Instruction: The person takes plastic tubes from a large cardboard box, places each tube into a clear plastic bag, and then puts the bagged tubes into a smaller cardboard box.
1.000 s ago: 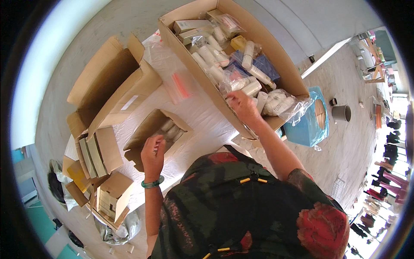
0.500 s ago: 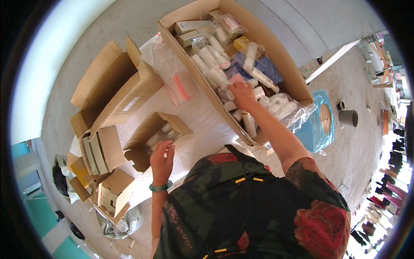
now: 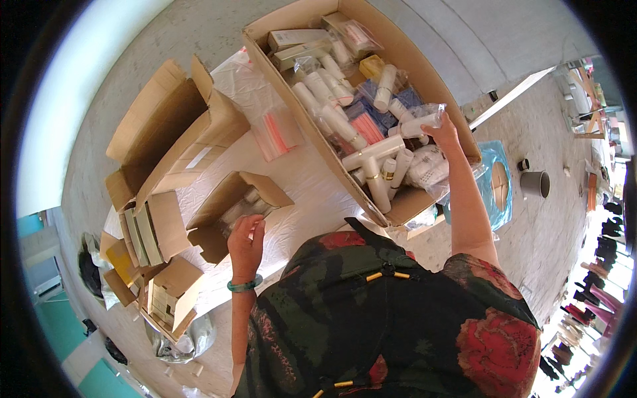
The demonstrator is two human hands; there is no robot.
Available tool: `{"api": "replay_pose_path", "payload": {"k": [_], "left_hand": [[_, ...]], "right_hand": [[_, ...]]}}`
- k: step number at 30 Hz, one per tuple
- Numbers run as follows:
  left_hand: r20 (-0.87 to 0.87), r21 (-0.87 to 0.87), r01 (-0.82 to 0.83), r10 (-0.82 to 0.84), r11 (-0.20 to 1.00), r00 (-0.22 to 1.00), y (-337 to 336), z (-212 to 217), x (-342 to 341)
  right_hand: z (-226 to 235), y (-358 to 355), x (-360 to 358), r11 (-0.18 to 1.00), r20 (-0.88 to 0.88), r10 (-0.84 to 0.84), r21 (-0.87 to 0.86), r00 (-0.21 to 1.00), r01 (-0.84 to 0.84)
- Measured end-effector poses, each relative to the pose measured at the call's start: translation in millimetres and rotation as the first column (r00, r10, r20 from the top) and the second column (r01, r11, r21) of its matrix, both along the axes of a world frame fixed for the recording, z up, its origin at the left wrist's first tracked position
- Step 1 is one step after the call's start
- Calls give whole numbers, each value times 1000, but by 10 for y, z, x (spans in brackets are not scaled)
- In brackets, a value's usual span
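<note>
Over the right side of the large cardboard box (image 3: 290, 93), my right hand (image 3: 446, 134) is closed on a white bottle (image 3: 419, 126) in a clear plastic wrapper. Under and around it lie several white cylindrical bottles (image 3: 373, 154), some bagged, and a bundle of red-edged zip bags (image 3: 367, 127). My left hand (image 3: 245, 244), a green bangle on its wrist, hovers at the near edge of a small open carton (image 3: 209, 211). Its fingers are loosely bent and apart, with nothing visible in them. Clear-wrapped items (image 3: 247, 204) lie inside that carton.
Left of the small carton stand a tall open cardboard box (image 3: 192, 156) and smaller cartons (image 3: 176, 278). Flat zip bags (image 3: 279, 134) lie on the white-covered table (image 3: 312, 189). Beyond the large box's right end are a blue-wrapped package (image 3: 499, 186) and a grey bucket (image 3: 535, 184).
My right hand has moved right within the large box and now grips a wrapped white bottle. The zip-bag bundle and bottles it covered show now. My left hand has barely moved.
</note>
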State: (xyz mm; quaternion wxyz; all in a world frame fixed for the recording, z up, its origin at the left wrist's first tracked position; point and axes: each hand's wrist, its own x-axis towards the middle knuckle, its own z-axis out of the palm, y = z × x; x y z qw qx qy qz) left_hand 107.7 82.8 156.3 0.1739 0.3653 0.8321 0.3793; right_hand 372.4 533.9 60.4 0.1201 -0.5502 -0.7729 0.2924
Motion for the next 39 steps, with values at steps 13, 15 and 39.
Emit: {"api": "replay_pose_path", "payload": {"k": [13,15,39], "left_hand": [[11,-46,27,-27,999,1000,52,-17,-10],[-7,-42,26,-26,999,1000,62,2,-5],[-27,-56,-97,96,994,995,-44,76,90]], "right_hand": [[132,-679,-798,724,416,589,109,693,-681],[42,-778,-889,671,604,656,-191,452,-717],[-389,-984,-1849,828,236,561,-171,793,-535]]}}
